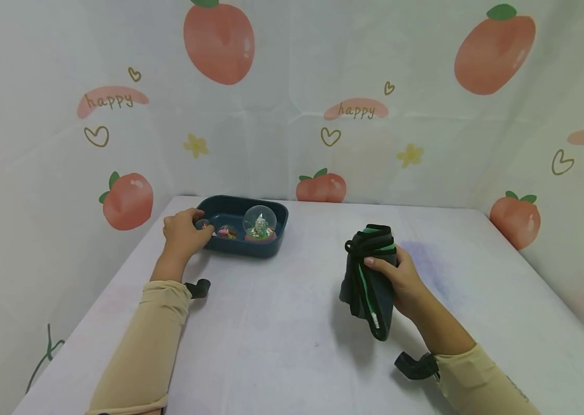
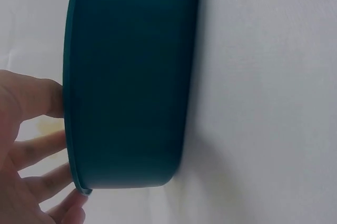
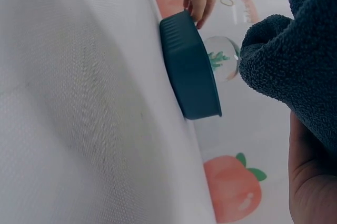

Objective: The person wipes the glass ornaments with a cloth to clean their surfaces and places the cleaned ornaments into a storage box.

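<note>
At the left end of a dark teal tray (image 1: 240,249), my left hand (image 1: 183,230) reaches over the rim. Its thumb and forefinger lie around a small snow globe (image 1: 204,224), partly covered by them. In the left wrist view the fingers (image 2: 45,148) dip behind the tray's rim, which hides their tips. A second small globe (image 1: 227,231) and a large snow globe (image 1: 260,222) with a green figure sit in the tray. My right hand (image 1: 401,279) grips a folded dark terry cloth (image 1: 375,274) with black straps and green trim, thumb across its front.
The tray stands toward the back left of a white-covered table (image 1: 281,334). Behind it hangs a white backdrop (image 1: 271,144) printed with peaches and hearts. A black wrist mount (image 1: 416,366) juts from the right sleeve, another (image 1: 198,288) from the left.
</note>
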Action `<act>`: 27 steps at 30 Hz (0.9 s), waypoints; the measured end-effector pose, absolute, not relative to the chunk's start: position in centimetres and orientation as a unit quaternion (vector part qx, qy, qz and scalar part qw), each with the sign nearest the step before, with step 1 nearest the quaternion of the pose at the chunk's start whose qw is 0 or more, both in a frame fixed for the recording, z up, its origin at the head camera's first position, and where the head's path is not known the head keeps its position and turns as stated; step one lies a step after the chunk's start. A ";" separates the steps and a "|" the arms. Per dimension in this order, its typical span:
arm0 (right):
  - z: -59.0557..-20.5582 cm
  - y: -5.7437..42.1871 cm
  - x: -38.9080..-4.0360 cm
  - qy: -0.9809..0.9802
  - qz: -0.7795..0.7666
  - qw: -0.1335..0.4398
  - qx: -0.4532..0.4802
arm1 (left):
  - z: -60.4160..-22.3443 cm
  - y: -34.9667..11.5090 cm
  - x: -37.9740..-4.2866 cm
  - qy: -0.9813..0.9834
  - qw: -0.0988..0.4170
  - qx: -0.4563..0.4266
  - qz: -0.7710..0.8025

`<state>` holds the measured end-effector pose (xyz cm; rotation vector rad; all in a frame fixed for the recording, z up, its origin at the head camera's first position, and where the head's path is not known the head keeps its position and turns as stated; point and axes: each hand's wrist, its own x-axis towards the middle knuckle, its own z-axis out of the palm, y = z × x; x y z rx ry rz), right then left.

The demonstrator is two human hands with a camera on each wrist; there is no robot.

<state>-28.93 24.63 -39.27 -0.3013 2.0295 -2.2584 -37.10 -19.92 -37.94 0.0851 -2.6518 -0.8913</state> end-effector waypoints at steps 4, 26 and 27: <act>-39.2 24.7 -28.8 0.665 -0.740 0.044 -0.092 | -37.8 -19.7 -37.1 -0.933 0.169 0.031 -0.317; -36.1 28.5 -28.8 0.611 -0.783 -0.034 -0.115 | -31.7 -14.2 -35.2 -0.851 0.299 -0.149 -0.406; -36.1 28.7 -28.8 0.605 -0.787 -0.042 -0.114 | -31.4 -13.5 -35.0 -0.845 0.299 -0.162 -0.412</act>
